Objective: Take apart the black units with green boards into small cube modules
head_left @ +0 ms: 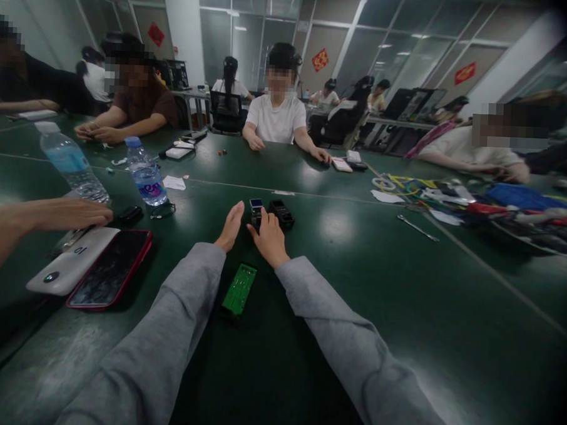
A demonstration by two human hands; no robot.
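Observation:
My left hand (pixel 231 226) is held on edge above the green table, its fingers straight and nothing in it. A short gap separates it from my right hand (pixel 270 238), whose thumb and fingers are spread. The right fingertips reach a small module with a blue-grey screen (pixel 256 203) and hide its lower part; whether they press on it I cannot tell. Just right of those fingers stands a black plastic housing (pixel 281 212) with openings in its face. Nearer to me, between my sleeves, lies a green circuit board (pixel 240 289).
At left, another person's hand (pixel 83 213) rests by a white device (pixel 74 263) and a red-cased phone (pixel 112 271). Two water bottles (pixel 147 175) stand behind. Rightward lie a wrench (pixel 417 228) and tangled cables (pixel 435 193). Other people sit around the table.

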